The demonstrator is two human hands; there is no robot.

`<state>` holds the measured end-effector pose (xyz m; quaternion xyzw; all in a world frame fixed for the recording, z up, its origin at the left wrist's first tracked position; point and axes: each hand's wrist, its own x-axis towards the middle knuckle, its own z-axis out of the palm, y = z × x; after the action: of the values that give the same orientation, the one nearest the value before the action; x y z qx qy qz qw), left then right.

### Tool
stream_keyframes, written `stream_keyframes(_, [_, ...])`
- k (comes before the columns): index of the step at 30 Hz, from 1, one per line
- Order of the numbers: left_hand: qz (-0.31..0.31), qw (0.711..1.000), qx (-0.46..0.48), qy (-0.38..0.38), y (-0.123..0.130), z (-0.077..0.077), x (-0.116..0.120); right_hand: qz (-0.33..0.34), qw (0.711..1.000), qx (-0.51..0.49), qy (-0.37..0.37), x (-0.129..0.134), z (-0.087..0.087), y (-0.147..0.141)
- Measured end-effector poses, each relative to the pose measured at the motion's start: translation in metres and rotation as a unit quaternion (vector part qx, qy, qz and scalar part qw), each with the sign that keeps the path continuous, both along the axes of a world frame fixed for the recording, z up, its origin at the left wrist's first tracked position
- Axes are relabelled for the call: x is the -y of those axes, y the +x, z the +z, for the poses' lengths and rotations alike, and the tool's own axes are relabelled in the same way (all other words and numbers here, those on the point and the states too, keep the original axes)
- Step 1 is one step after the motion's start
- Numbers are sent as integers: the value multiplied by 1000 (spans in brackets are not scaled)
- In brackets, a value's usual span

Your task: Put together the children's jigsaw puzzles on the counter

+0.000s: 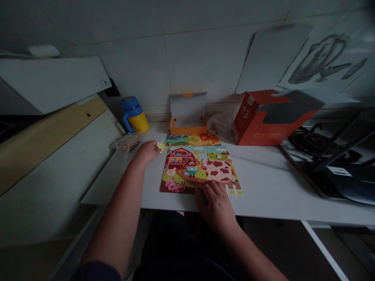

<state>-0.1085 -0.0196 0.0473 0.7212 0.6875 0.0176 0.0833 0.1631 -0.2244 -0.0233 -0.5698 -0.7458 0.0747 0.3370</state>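
My left hand point(149, 151) pinches a small yellow-green puzzle piece point(161, 146) just beyond the upper left edge of a farm jigsaw puzzle point(183, 179). The puzzle lies flat on the white table, with a red barn, a farmer, a pink pig and a brown-spotted cow on it. On its lower edge rests my right hand point(216, 201), fingers bent and slightly apart, with no piece visible in them. The hand covers part of the border left of the white fence. A pale patch shows near the cow's head; I cannot tell whether it is a gap.
Behind the puzzle lies an orange patterned strip point(190, 139) in front of an open orange box point(188, 127). A blue and yellow mug point(135, 115) and a plastic bag point(129, 143) stand left. A red box point(269, 121) and a black rack point(328, 156) are right.
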Motion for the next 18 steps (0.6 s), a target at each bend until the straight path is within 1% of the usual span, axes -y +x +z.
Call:
stream_keyframes(1, [10,995,104,8,1,-3,7,4,1000,-26,-5,-3,2,3])
stream_keyframes(2, [11,975,224,-13,3,-7,16,8,999,-51,-12,-8,5,7])
stream_keyframes(3, [-3,941,335,-45,7,-10,24,9,997,-73,-18,-14,10,12])
stream_keyframes(4, [-17,902,426,-69,13,-14,32,9,996,-89,-23,-21,16,17])
stream_keyframes(5, [-31,868,487,-96,20,-17,40,12,995,-94,-31,-30,22,21])
stream_keyframes(7, [-58,818,553,-148,36,-21,53,10,995,-88,-36,-52,37,29])
stream_keyframes(8, [-71,798,573,-176,45,-23,57,28,995,-85,-46,-65,44,31])
stream_keyframes(10, [-97,762,606,-207,61,-26,61,60,991,-101,-65,-92,56,34])
stream_keyframes(13, [-141,735,623,-227,78,-29,56,162,974,-106,-120,-133,62,37])
stream_keyframes(14, [-148,734,618,-239,81,-30,50,186,968,-105,-133,-145,61,40])
stream_keyframes(16, [-147,747,599,-248,83,-31,34,197,963,-117,-141,-166,55,49])
stream_keyframes(17, [-140,760,592,-227,82,-31,24,187,965,-120,-141,-174,52,54])
stream_keyframes(18, [-123,778,586,-190,79,-32,12,177,966,-120,-144,-180,48,61])
